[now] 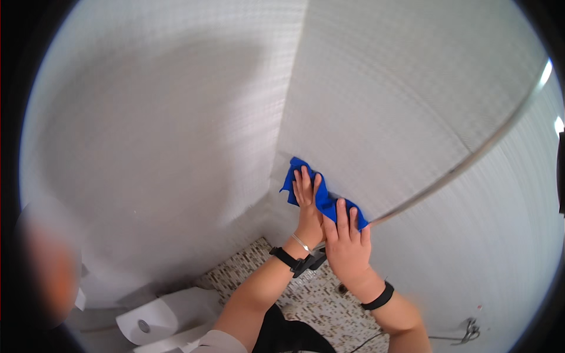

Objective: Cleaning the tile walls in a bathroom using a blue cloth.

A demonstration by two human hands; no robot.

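A blue cloth point(326, 204) lies bunched and creased against a pale grey wall point(375, 132), low down near the corner with the adjoining wall point(154, 145). My left hand point(308, 194) is spread flat on the cloth's upper left part, fingers pointing up. Below it and to the right, my right hand point(348, 242) presses the cloth's lower right end with its fingertips. The two hands nearly meet at the left wrist. Around the left wrist are a thin bracelet point(301, 242) and a black strap point(284, 258); another black band point(380, 296) circles the right wrist.
A curved-looking trim strip point(441, 183) runs along the wall on the right. Mosaic tiles cover the floor point(238, 264), with a round drain point(342, 289). A white fixture with a round button point(143, 326) stands lower left. A metal tap point(470, 331) projects lower right.
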